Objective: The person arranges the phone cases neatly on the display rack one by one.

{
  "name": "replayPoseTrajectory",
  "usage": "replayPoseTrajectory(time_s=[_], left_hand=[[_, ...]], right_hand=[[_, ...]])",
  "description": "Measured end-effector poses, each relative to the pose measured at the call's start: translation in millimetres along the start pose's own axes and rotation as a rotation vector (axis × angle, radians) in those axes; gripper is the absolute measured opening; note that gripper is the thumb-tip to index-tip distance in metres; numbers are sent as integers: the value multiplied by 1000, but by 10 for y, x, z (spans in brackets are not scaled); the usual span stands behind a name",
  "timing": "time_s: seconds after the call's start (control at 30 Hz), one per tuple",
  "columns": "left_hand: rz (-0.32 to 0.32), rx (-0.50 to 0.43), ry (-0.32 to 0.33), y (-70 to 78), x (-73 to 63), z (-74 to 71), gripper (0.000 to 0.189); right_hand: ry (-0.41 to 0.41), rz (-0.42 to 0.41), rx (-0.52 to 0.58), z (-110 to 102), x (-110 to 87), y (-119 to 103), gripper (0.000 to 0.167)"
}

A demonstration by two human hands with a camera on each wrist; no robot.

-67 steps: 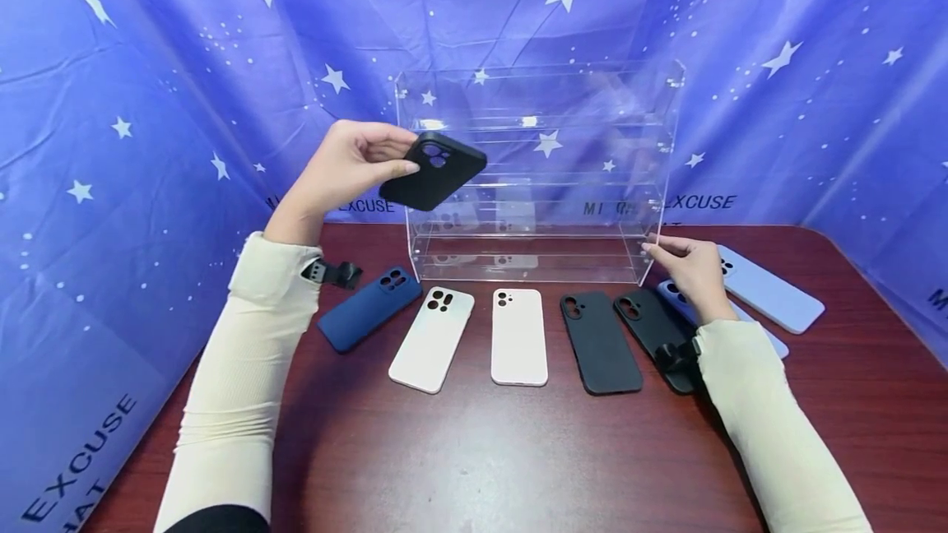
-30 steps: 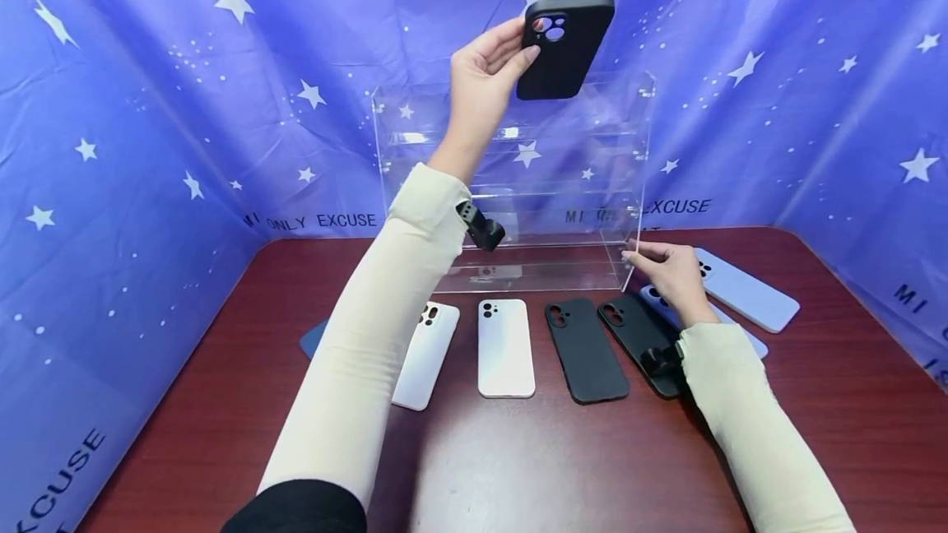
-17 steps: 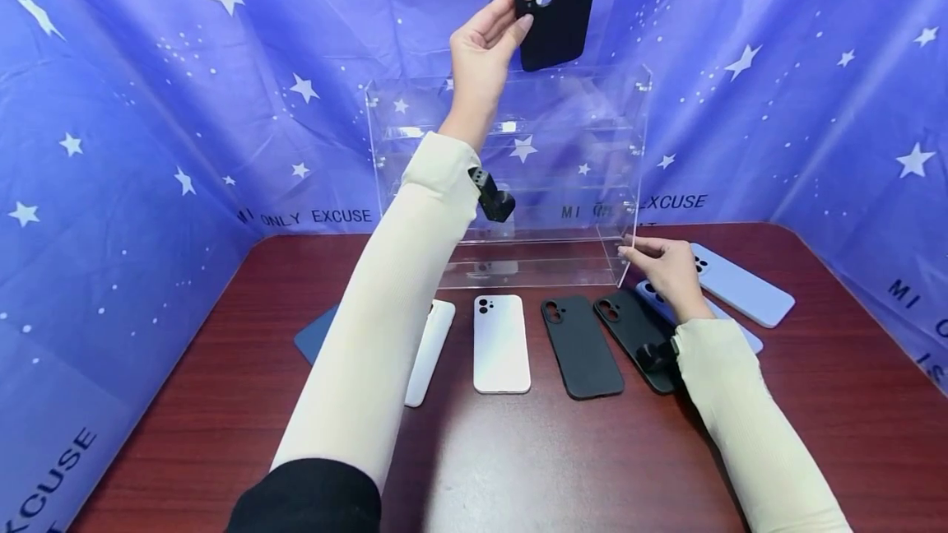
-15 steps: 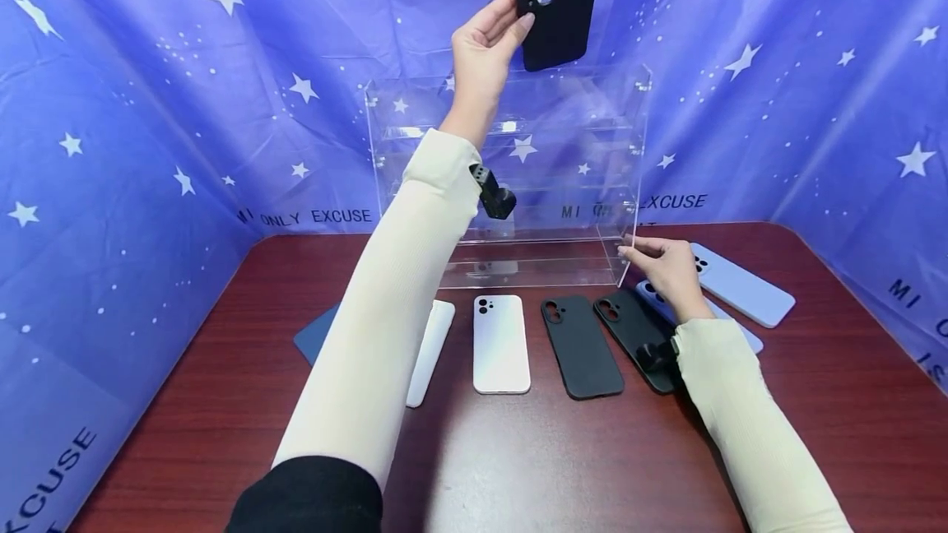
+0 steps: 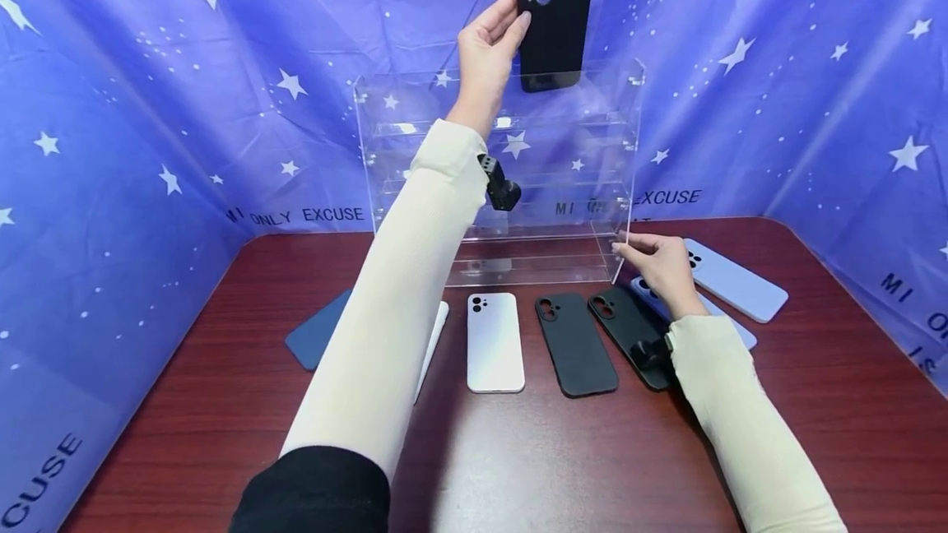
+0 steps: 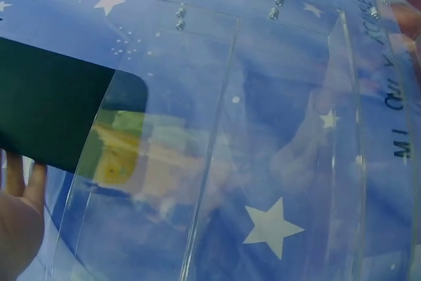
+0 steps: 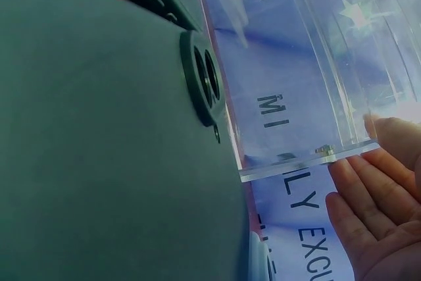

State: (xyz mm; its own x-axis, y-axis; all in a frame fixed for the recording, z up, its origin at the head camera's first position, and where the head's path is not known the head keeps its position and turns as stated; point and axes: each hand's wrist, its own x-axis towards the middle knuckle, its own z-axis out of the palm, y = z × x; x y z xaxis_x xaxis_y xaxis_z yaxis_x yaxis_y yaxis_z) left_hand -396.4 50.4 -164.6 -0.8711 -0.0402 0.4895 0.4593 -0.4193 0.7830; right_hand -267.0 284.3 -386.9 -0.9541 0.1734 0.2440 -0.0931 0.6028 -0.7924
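Observation:
In the head view, my left hand (image 5: 485, 64) pinches a black phone case (image 5: 559, 23) by its left edge, near the camera cutouts. The case stands nearly upright over the top tier of a clear acrylic display rack (image 5: 628, 179). Its lower end shows through the transparent front strip of that tier, also in the left wrist view, where the case (image 6: 59, 100) lies partly behind the clear panel. Whether it touches the shelf I cannot tell. Low on the rack's right side, my right hand (image 5: 662, 266) pinches the side panel's edge between thumb and fingers, as the right wrist view confirms.
On the brown table (image 5: 511, 459) lie a white phone case (image 5: 495, 344), two dark ones (image 5: 576, 344) and two light blue ones (image 5: 736, 280). A blue case (image 5: 318, 331) and another white one (image 5: 437, 336) are partly covered by my left sleeve. A starry curtain (image 5: 296, 39) hangs behind.
My left hand has carried the black case from the rack's left up over its top and turned it upright. In the last half second the case came down slightly. My right hand keeps its hold.

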Motion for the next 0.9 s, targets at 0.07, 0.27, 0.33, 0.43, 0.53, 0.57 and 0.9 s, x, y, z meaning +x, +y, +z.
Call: replayPoseTrajectory(time_s=[0.07, 0.27, 0.33, 0.43, 0.53, 0.57, 0.9], left_hand=[[-30, 15, 31, -8, 22, 8, 37], [-138, 48, 93, 0, 93, 51, 35], [-167, 70, 110, 18, 126, 79, 33], [-218, 121, 131, 44, 168, 122, 31], [-284, 146, 153, 52, 183, 154, 29], [-296, 153, 158, 49, 183, 160, 29], [-384, 605, 243, 92, 161, 256, 20]], right_hand=[[1, -4, 7, 3, 1, -7, 39], [-6, -2, -3, -1, -6, -6, 40], [-8, 0, -5, -5, -2, -1, 41], [-5, 2, -5, -13, 3, 0, 41], [3, -1, -9, -16, 2, -3, 41], [3, -1, -11, -15, 1, -3, 41], [8, -5, -10, 5, -17, -11, 37]])
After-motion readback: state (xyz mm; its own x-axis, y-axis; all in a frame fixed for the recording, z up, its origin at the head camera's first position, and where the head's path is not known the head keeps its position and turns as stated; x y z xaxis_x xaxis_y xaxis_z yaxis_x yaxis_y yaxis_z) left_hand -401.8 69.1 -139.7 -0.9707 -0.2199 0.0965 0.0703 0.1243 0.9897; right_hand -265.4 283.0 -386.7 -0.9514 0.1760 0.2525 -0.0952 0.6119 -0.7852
